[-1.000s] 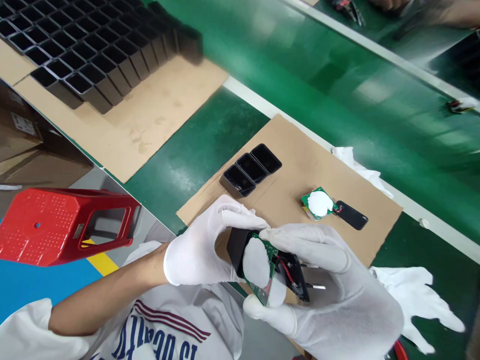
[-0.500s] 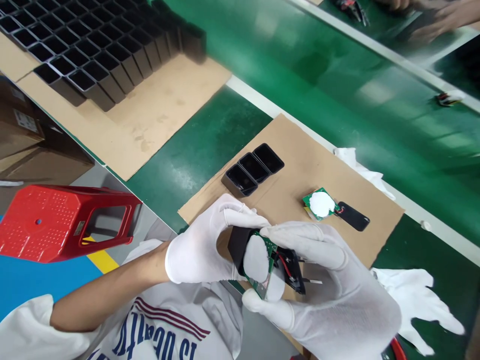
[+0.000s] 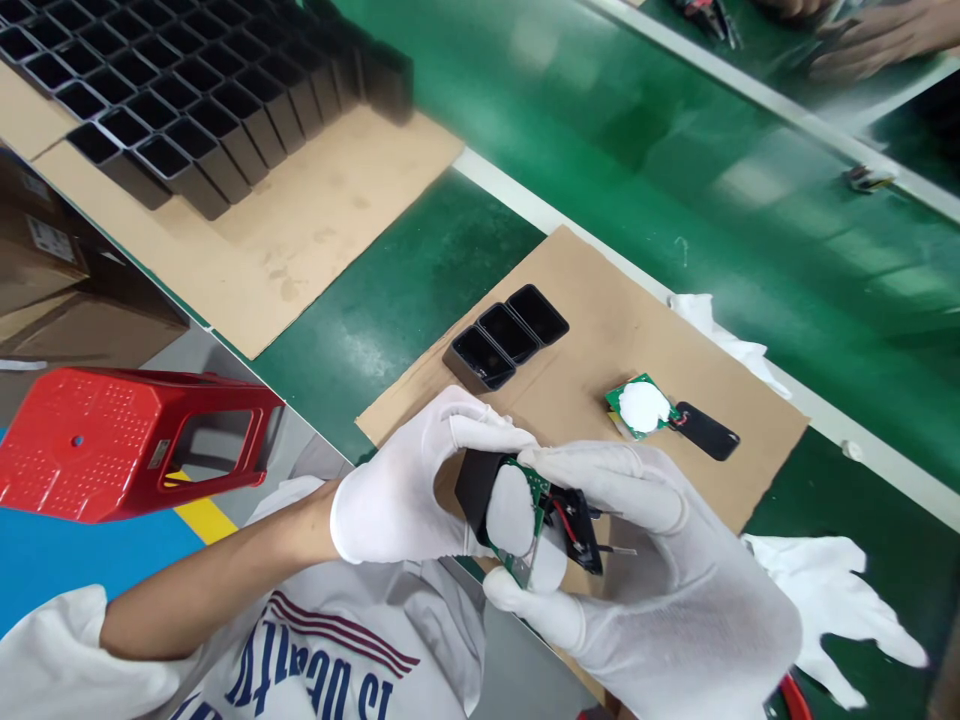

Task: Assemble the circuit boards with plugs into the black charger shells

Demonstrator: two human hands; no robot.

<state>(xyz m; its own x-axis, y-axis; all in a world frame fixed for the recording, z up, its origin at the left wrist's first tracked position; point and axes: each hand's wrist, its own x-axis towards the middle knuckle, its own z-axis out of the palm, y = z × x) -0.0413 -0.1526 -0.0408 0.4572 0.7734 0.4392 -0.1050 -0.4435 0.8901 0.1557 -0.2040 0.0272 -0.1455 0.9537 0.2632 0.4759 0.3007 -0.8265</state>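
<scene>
My left hand (image 3: 420, 480), in a white glove, is wrapped round a black plastic case (image 3: 474, 495) with its open end turned to the right. At that opening is a green circuit board (image 3: 534, 500) with a white pad on its face, partly inside the case. My right hand (image 3: 652, 570), also gloved, pinches the board's edges between thumb and fingers. A black end cap (image 3: 579, 530) hangs from the board by red and black wires, next to my right palm. How deep the board sits is hidden.
A second board (image 3: 641, 407) with a wired black cap (image 3: 706, 431) lies on the cardboard sheet (image 3: 592, 290), near black cases (image 3: 510, 335). Many more cases (image 3: 202, 100) stand upper left. Loose gloves (image 3: 832, 590) lie right; a red stool (image 3: 135, 440) stands left. Another person's hand (image 3: 877, 40) is upper right.
The end cap has shifted slightly up and left beside my right hand. My grip on case and board looks the same. A small part at far right has moved left along the green surface.
</scene>
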